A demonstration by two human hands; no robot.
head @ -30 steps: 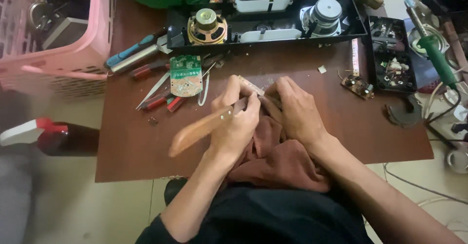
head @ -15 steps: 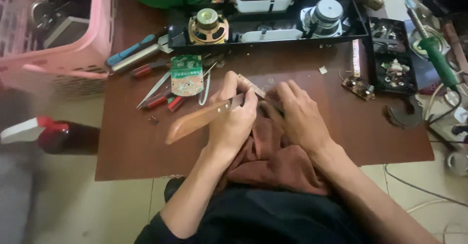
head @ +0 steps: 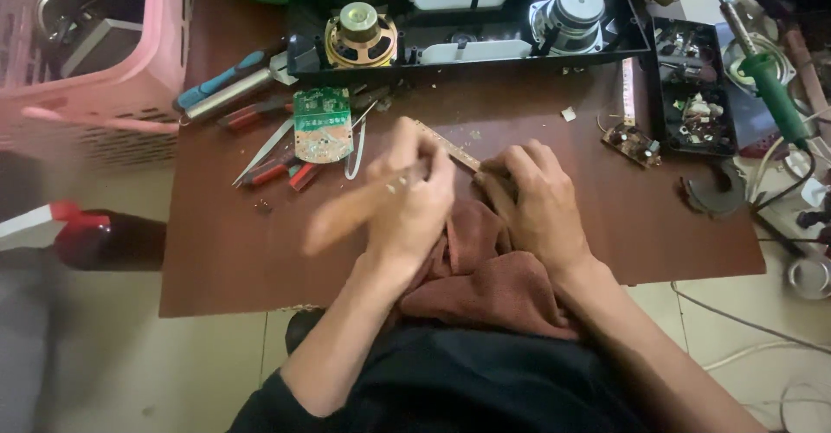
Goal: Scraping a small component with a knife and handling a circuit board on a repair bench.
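Brown tabletop (head: 225,260), worn and cluttered, and the person sits close against its near edge with both hands out over a rust-red cloth (head: 493,277) that spills from the table into the lap. The left hand (head: 407,203) is closed around a wooden handle (head: 333,225), which slants out to the left and is smeared by motion; whatever blade or tip it carries is hidden under the fingers, so I cannot tell what kind of tool it is. The right hand (head: 541,203) is curled down, fingers pressing on the near end of a narrow strip (head: 450,147), apparently a thin board, which runs up and left between the two hands. That hand seems to pin the strip so it does not slide while the tool works on it, and the cloth under it looks like padding and a catch for scraps.

Behind the hands lies a green circuit board (head: 322,123) among tweezers (head: 264,151) and red-handled tools (head: 281,171). At the far edge sits an opened black speaker case (head: 467,52) with two drivers facing up, kept within reach. A black parts tray (head: 692,95) stands to the right, a small board (head: 632,143) just beside it, and a green-handled soldering iron (head: 766,82) is parked well apart from the hands. A pink basket (head: 104,95) stands at the left.
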